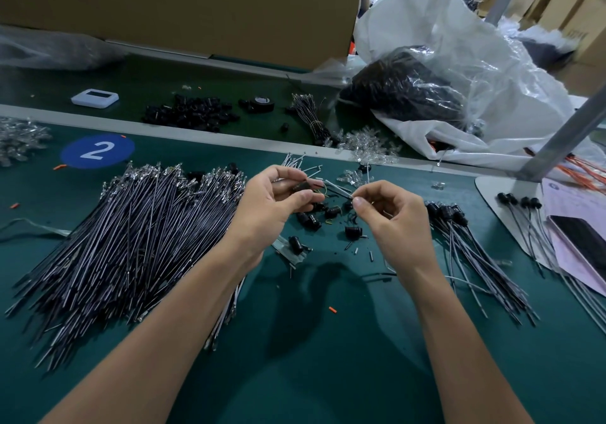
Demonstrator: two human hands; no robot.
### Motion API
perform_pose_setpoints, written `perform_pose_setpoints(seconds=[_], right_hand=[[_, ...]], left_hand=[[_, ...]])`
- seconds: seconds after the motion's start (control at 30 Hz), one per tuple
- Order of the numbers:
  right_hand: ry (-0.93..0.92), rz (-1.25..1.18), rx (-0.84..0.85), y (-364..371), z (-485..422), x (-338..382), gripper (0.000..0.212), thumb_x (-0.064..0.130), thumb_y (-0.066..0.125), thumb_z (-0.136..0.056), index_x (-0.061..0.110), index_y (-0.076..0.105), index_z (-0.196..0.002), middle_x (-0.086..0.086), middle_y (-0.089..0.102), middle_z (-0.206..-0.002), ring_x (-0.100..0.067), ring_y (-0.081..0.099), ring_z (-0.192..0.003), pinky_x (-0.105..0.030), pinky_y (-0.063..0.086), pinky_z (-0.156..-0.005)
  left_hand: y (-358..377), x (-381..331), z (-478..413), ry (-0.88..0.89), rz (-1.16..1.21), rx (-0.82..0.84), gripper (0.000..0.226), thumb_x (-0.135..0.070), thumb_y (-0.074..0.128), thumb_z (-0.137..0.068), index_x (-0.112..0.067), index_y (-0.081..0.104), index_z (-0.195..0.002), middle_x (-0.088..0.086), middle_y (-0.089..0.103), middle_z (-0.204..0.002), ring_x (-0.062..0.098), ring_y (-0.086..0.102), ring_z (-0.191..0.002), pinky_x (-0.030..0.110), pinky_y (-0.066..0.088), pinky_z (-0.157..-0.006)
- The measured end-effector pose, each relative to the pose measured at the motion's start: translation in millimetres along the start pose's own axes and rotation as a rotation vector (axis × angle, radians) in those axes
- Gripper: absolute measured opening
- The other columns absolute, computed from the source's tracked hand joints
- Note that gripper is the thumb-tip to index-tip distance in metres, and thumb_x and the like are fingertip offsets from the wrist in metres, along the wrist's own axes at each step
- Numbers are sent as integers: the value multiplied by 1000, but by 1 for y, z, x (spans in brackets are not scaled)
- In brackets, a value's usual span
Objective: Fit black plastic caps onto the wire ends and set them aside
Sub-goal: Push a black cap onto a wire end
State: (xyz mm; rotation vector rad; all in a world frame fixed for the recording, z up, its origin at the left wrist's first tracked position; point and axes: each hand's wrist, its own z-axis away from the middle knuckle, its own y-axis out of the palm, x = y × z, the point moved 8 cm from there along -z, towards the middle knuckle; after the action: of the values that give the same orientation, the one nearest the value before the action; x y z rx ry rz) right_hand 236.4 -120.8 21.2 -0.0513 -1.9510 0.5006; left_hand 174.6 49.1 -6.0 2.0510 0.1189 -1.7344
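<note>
Left hand [278,194] is curling palm-up, wrist bent back, with the thumb and fingers gripping a black cap [301,186] at the fingertips. Right hand [390,213] is facing it, knuckles up and fingers curled in, with the thumb and index pinching the wire [339,191] near its end. The wire is slanting from that pinch up toward the cap. I cannot tell if the tip is touching the cap or is inside it. Both forearms are reaching in from the near edge, raised over the green table [328,358], and the hands are near each other but apart.

Loose caps [310,220] are lying on the table just below and between the hands. Wire pile [131,236], uncapped, is spreading just left of the left hand and under its wrist. Capped wires [459,226] are lying just right of the right hand, caps pointing away from the person. A few more capped ones [518,199] are sitting further right on a white base.

Beyond the hands, clear bulbs [367,144] are scattered near the table's far edge. Cap heap [193,113] and tape roll [260,103] are sitting well beyond the left hand. Plastic bag [426,89] with dark contents is slumping well beyond the right hand. Blue "2" sticker [97,150] is showing beyond the wire pile.
</note>
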Motion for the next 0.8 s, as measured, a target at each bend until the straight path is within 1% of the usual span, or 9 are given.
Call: perform_pose_setpoints(seconds=[0.1,0.2,0.33,0.43,0.53,0.6,0.73,0.8], right_hand=[[-15,39,-8,-1,0,1,18,5,69,-85,20,68,-75,2,61,-63,-4,47,-54,-13,41,-54],[-26,71,-13,-1,0,2,17,5,69,-85,19,69,-76,1,62,-62,-3,47,-52,-13,40,-53],[-37,77,-6,1,0,3,14,5,69,-86,16,69,-77,-7,65,-66,-4,48,-53,-12,40,-54],[-45,55,-7,1,1,4,17,4,69,-86,18,68,-75,-9,66,-67,-6,50,-55,-14,42,-55],[-34,29,-9,0,0,3,18,4,69,-85,19,68,-75,-3,64,-65,-7,51,-57,-16,43,-57],[-31,31,-7,0,0,3,16,5,69,-85,18,69,-75,1,64,-65,-7,51,-57,-16,42,-57],[-32,67,-2,-2,-1,1,15,7,70,-84,19,69,-74,-1,63,-62,-7,49,-54,-14,39,-55],[-30,91,0,-2,-1,0,15,7,70,-84,18,69,-74,4,60,-59,-5,48,-52,-13,38,-54]], left_hand=[[-1,-1,0,8,-4,6,16,10,62,-86,-1,60,-97,10,75,-94,21,74,-87,22,57,-73],[-1,-1,1,21,1,4,16,8,66,-83,-3,67,-94,10,75,-92,22,73,-90,23,57,-77],[-3,0,2,-6,9,-9,20,5,71,-78,-8,72,-92,10,75,-81,20,73,-81,23,57,-76],[-4,0,2,-8,1,-28,22,6,73,-75,-8,72,-91,8,75,-78,16,71,-74,22,58,-73],[-5,-1,2,8,-29,-44,21,8,74,-75,-5,71,-91,4,74,-78,16,70,-74,23,58,-71],[-6,-2,2,12,-63,-51,21,8,74,-75,-5,72,-91,2,74,-77,15,69,-73,24,59,-72],[-4,-1,3,1,-121,-42,23,4,77,-73,-13,74,-88,2,75,-77,17,67,-71,29,58,-79],[-4,-1,3,2,-126,-39,23,4,78,-72,-14,74,-87,3,75,-77,16,67,-69,27,58,-78]])
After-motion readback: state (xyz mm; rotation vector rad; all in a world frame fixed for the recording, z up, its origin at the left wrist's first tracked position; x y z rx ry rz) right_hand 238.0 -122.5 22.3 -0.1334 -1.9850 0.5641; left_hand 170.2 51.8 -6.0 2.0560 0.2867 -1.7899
